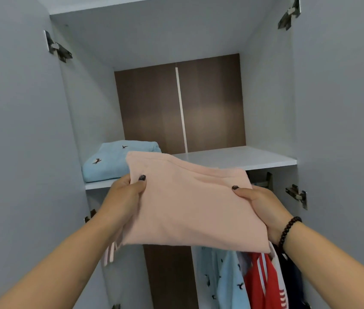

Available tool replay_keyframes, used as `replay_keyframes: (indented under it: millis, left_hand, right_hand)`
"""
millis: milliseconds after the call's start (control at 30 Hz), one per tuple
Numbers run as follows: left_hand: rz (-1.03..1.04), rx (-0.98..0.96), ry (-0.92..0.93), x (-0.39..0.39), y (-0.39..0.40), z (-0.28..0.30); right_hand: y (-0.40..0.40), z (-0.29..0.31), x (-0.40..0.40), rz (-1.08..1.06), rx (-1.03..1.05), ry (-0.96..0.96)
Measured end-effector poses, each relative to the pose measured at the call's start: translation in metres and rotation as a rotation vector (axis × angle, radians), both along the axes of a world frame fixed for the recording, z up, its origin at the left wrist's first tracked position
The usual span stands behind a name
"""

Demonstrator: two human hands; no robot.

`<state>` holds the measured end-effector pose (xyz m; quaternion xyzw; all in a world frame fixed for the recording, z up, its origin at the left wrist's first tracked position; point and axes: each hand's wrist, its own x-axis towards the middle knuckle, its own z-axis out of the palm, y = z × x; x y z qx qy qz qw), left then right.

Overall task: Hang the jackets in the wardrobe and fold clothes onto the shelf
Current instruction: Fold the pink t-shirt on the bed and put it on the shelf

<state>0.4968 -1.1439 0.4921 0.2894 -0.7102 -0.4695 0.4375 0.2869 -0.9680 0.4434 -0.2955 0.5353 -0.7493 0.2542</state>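
Pink folded garment (190, 204) | both hands' fingers clamp its side edges | shelf (239, 158) right half bare

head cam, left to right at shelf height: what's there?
Folded light-blue garment with small dark bird prints → left hand → folded pale-pink garment held between both hands → right hand → metal door hinge.

A folded garment (190, 201) lay between the left hand (125, 195) and right hand (263, 208). Beyond the left hand, folded clothes (107, 161) sat on the shelf (239, 157). Hanging jackets (254, 279) were below the right hand.
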Motion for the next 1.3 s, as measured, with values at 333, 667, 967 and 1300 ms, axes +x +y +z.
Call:
replay_keyframes:
  millis: [333, 667, 967, 1300]
  left_hand:
    - [-0.013, -0.036, -0.132, -0.175, -0.059, 0.034]
    - [-0.213, -0.242, -0.494, -0.315, -0.122, 0.059]
    - [-0.444, -0.574, -0.731, -0.445, -0.153, 0.065]
    - [-0.618, -0.795, -0.721, -0.555, -0.134, 0.058]
  right_hand:
    - [-0.038, 0.052, -0.126, -0.185, -0.020, 0.086]
    - [-0.057, 0.055, -0.193, -0.290, 0.058, 0.043]
    - [-0.061, 0.043, -0.223, -0.350, 0.147, 0.094]
    - [-0.050, 0.037, -0.231, -0.757, 0.521, 0.286]
